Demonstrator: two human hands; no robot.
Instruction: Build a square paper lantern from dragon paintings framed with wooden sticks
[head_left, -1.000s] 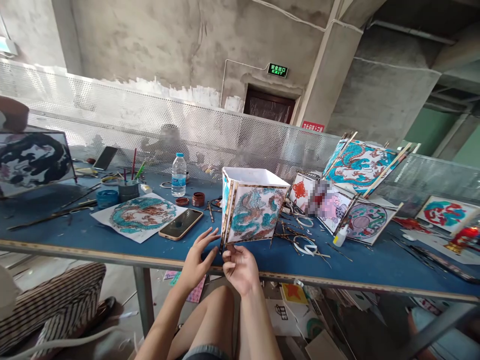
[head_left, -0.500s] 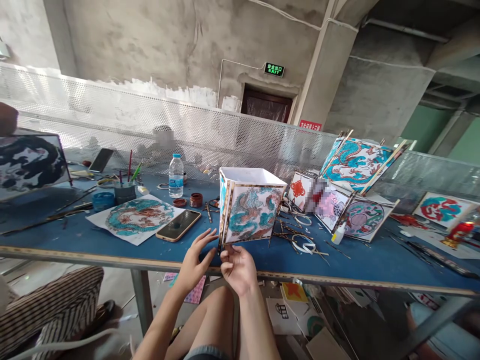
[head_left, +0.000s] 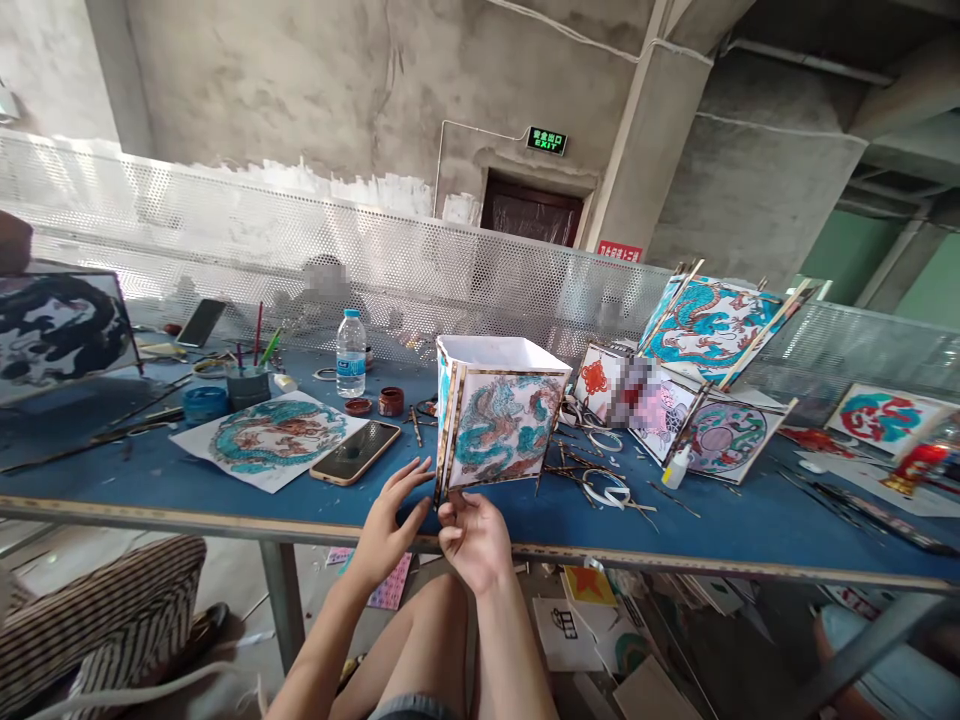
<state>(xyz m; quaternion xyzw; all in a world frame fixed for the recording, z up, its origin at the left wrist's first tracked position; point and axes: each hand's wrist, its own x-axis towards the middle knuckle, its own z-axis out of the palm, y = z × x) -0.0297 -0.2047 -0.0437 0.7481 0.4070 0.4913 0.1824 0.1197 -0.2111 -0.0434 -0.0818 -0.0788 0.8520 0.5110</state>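
A four-sided paper lantern with dark-edged strips along its edges stands on the blue table. Its top is open, and a teal and brown dragon is painted on the front panel. My right hand, palm up, has its fingers curled around the lower front-left corner, pinching the frame there. Just left of that corner is my left hand, fingers stretched out and apart, with the fingertips close to the corner strip. Whether they touch it, I cannot tell.
Left of the lantern lie a phone and a painted dragon sheet. Behind them stand a water bottle and an open paint jar. Rightward are loose strips, a glue bottle and another dragon lantern. The table edge runs in front.
Almost nothing differs. The whole view has shifted very slightly; both hands keep their places at the lantern's lower corner.
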